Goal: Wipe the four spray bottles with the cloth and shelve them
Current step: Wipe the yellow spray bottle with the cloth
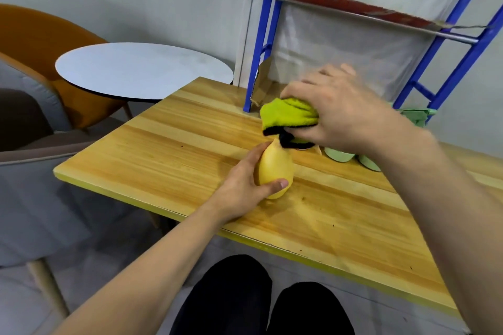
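My left hand (246, 185) grips a yellow spray bottle (275, 170) by its rounded body, holding it over the wooden table (163, 149). Its black spray head (288, 141) is mostly covered by a lime-green cloth (288, 114), which my right hand (343, 109) presses onto the top of the bottle. Two pale green bottles (339, 155) (368, 163) lie behind my right wrist, partly hidden. Another green object (416, 115) sits at the foot of the blue shelf rack (261, 35); I cannot tell what it is.
The blue rack stands at the table's far edge, its metal rails lined with torn cardboard (362, 9). A round white side table (144, 71) and an orange chair (35, 43) stand to the left. My dark-trousered knees (245, 299) are below the table's front edge.
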